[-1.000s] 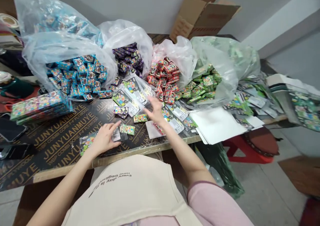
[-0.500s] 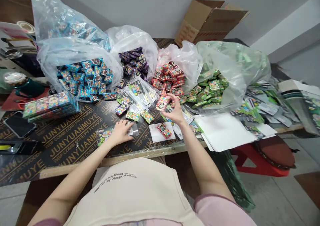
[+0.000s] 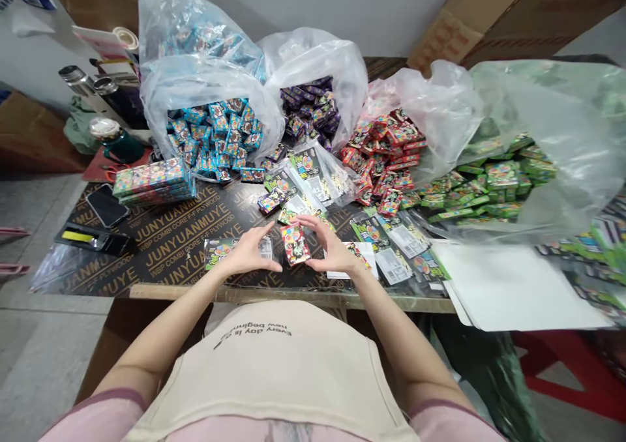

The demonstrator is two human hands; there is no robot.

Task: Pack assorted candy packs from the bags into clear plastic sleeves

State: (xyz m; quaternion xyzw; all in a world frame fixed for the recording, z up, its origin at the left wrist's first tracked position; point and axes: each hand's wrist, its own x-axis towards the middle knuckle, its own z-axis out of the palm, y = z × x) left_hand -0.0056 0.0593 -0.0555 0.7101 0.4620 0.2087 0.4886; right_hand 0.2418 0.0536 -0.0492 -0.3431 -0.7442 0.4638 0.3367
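Note:
Between the thumb and fingers of my right hand [image 3: 333,246] is a small red printed box [image 3: 295,244], held upright above the table's front part. My left hand [image 3: 250,251] is open just left of that box, thumb and fingers apart and not touching it. Beneath the left hand lies a printed clear plastic pouch [image 3: 215,251], partly covered by it. A white card [image 3: 368,251] with another red box on it is partly hidden by my right hand. A purple box [image 3: 272,199] lies beyond my hands, beside a pile of printed pouches [image 3: 313,175].
Along the back stand open plastic bags of blue boxes [image 3: 215,132], purple boxes [image 3: 313,109], red boxes [image 3: 391,142] and green boxes [image 3: 499,175]. A wrapped stack [image 3: 154,180], a phone [image 3: 108,206] and a tape dispenser [image 3: 95,238] are left. White sheets [image 3: 513,285] overhang the front edge at right.
My right hand has brought the red box leftward and nearer me, turning it upright. My left hand has lifted and spread its fingers towards it. The view has shifted left.

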